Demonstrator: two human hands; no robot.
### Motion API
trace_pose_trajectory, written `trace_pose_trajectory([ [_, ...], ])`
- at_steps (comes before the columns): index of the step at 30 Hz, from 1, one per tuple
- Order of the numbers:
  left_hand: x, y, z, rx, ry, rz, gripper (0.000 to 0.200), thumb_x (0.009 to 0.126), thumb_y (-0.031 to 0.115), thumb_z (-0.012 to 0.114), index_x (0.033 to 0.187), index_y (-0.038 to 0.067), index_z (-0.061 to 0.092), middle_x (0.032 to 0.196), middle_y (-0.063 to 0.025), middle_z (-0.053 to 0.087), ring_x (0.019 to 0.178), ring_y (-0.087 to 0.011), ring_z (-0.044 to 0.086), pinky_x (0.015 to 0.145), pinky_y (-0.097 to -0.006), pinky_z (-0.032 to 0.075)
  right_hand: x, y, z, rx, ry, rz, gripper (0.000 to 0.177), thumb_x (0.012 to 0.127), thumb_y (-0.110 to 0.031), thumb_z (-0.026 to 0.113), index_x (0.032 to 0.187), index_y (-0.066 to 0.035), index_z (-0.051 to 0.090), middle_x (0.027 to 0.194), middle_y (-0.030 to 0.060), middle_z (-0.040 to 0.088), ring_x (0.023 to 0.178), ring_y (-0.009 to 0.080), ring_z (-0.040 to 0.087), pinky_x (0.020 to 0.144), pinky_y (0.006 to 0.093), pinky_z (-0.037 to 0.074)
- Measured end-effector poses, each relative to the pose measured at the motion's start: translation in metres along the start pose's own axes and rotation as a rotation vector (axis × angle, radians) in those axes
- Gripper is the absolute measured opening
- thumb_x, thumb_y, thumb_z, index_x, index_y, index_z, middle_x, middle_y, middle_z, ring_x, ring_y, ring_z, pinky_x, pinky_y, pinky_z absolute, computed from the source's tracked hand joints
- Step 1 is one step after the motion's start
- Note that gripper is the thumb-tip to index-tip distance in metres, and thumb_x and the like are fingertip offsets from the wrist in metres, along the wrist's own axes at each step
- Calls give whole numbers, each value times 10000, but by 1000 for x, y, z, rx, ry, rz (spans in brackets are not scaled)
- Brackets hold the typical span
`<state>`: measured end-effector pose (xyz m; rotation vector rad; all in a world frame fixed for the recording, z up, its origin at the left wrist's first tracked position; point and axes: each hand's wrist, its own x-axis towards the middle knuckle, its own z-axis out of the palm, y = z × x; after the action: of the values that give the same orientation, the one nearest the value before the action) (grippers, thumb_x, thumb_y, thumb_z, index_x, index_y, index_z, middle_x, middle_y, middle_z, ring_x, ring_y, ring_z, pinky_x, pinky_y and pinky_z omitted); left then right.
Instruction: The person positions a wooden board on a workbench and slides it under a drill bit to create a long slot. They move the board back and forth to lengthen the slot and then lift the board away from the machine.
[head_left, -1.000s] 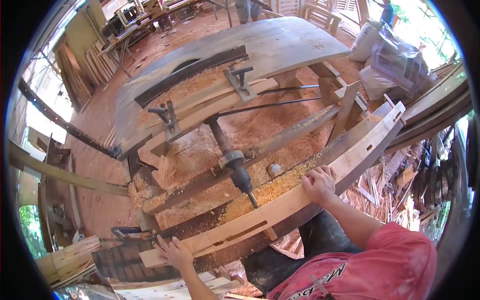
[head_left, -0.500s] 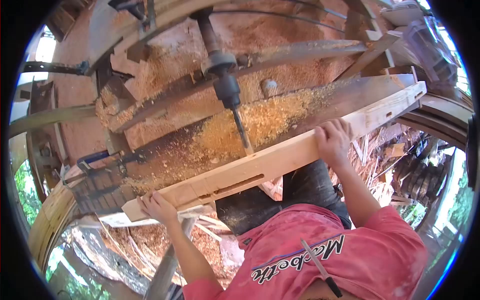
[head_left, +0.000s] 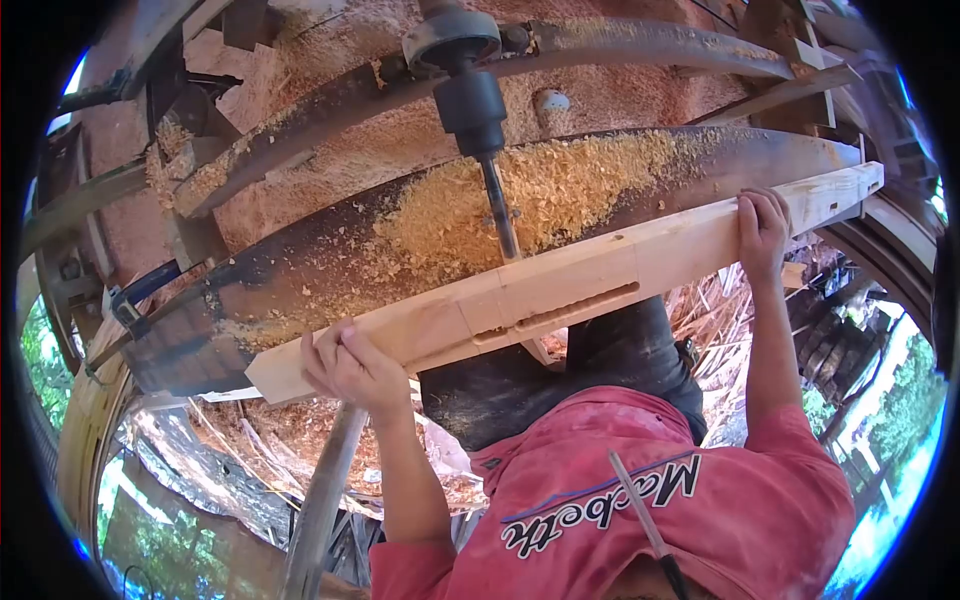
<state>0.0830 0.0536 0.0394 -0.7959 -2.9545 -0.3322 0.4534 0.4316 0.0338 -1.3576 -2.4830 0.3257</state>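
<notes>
My left hand (head_left: 358, 375) grips the pale wooden beam (head_left: 430, 325) near its left end, fingers over the upper edge. Farther right, my right hand (head_left: 765, 225) is closed around the same beam. A long slot (head_left: 578, 306) and a shorter one beside it are cut into the side facing me. The dark drill bit (head_left: 500, 212), held in a chuck (head_left: 470, 108), reaches the beam's upper edge between my hands; its tip is hidden at the wood. Beneath lies a dark curved work table (head_left: 290, 270), with a heap of wood shavings (head_left: 440, 215) behind the beam.
A blue clamp (head_left: 148, 285) sits at the table's left end. A curved dark bar (head_left: 330, 125) crosses behind the drill. Below the table stands a round pole (head_left: 325, 500). Shavings and wood scraps cover the ground. A pen (head_left: 645, 515) hangs at my shirt.
The beam has shifted right relative to the drill bit, with both hands on it. My left hand sits farther from the beam's left end. The camera view has also shifted.
</notes>
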Motion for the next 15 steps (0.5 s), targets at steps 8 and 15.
trace_pose_trajectory([
  [8,39,-139,-12,23,71,-390,624,1073,437,359,1281,-108,581,1389,-292,490,1278,-437,472,1098,-478,350,-9,-41,3,62,-57,-95,216,899,-185,654,1036,-29,712,1141,140,693,1141,331,599,1048,444,394],
  [15,43,-129,-14,-134,28,-536,736,1069,495,330,1275,-180,538,1327,-321,496,1202,-460,489,1036,-502,357,-26,-122,14,-43,-99,-166,232,870,-227,681,1051,-84,710,1167,82,683,1169,328,579,1092,447,338],
])
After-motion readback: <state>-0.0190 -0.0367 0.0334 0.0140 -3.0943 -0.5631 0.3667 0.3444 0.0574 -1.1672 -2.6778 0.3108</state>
